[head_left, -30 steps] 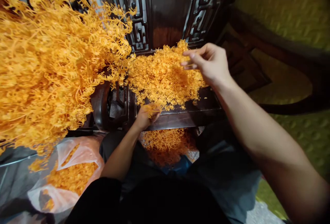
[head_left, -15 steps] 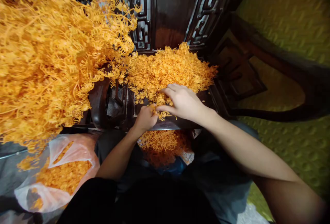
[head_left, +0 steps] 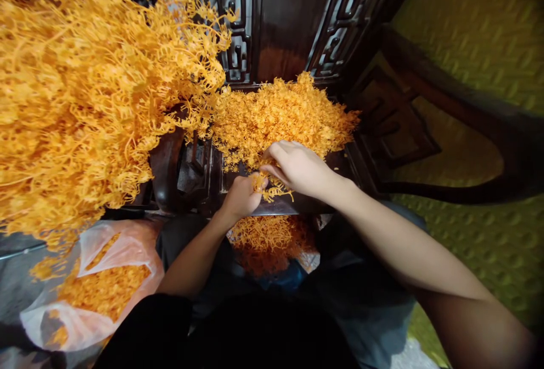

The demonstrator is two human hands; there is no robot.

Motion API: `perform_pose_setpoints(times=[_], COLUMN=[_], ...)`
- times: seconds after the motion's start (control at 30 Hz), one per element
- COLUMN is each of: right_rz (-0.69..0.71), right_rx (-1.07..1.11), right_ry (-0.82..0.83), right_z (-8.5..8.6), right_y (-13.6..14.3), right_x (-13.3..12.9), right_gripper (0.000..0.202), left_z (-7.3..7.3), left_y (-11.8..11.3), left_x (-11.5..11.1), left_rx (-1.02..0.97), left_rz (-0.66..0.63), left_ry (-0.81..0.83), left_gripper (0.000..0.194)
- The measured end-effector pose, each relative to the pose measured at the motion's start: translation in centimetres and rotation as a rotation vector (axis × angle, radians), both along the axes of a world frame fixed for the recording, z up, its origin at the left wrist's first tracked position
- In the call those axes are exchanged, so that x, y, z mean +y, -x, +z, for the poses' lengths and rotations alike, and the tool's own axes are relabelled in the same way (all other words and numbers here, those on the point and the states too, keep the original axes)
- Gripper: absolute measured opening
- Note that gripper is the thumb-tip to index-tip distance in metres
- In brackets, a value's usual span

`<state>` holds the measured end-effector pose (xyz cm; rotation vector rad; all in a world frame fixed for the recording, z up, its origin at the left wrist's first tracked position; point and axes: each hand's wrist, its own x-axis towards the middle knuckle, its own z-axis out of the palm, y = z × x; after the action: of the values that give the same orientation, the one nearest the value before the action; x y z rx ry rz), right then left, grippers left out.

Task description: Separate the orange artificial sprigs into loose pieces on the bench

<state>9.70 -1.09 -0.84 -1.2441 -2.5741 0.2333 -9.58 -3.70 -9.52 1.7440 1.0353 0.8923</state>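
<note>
My left hand [head_left: 243, 194] is closed around a few orange plastic flower-like sprigs [head_left: 276, 190], which stick out past the thumb over the front edge of a dark wooden chair seat [head_left: 297, 204]. Just to its right, my right hand [head_left: 293, 166] bends over the same sprigs, thumb and fingers pinched close together at them. Its fingertips are partly hidden, so what exactly they grip is hard to see. Right behind both hands, a heap of small orange plastic pieces [head_left: 284, 117] covers the back of the seat.
A large bundle of orange stemmed sprigs [head_left: 85, 91] fills the left side, over the chair's armrest [head_left: 164, 173]. Below it, a plastic bag [head_left: 147, 250] holds more orange pieces. Orange stems [head_left: 263, 233] lie between my knees. The carved right armrest [head_left: 450, 187] curves beside my forearm.
My right hand's thumb and fingers have drawn closer together and curled in at the sprigs. My left hand keeps its hold, with more of the sprigs showing.
</note>
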Motion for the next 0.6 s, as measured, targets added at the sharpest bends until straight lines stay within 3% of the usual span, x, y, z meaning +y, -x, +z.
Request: perform_pose_setpoints(times=[0.13,0.23,0.3,0.43,0.53,0.6], right_rz=[0.048,-0.014,-0.163,-0.641,-0.625,-0.6], right_rx=[0.003,0.21,0.403,0.888,1.172,1.237], right_ry=[-0.011,0.088,0.08,-0.261,0.1,0.328], right_z=[-0.1,0.1,0.6,1.8,1.4,0.2], right_y=[0.4,0.3,-1.0,-7.2,-11.3,-12.0], right_x=[0.0,0.6,1.8,5.7,7.6,8.3], right_gripper=[0.029,0.029,0.028,0.038,0.043,0.045], left_z=[0.2,0.4,0.3,-0.5,-0.9,-0.8], left_y=[0.0,0.1,0.5,1.2,1.0,0.5], left_x=[-0.1,-0.3,-0.4,-0.5,-0.4,-0.3], left_rx=[0.026,-0.014,-0.045,-0.106,-0.135,-0.141], left_rz=[-0.033,-0.055,-0.077,-0.132,-0.121,-0.102], left_ry=[-0.029,0.019,0.106,0.278,0.311,0.272], left_gripper=[0.023,0.026,0.024,0.017,0.022,0.029])
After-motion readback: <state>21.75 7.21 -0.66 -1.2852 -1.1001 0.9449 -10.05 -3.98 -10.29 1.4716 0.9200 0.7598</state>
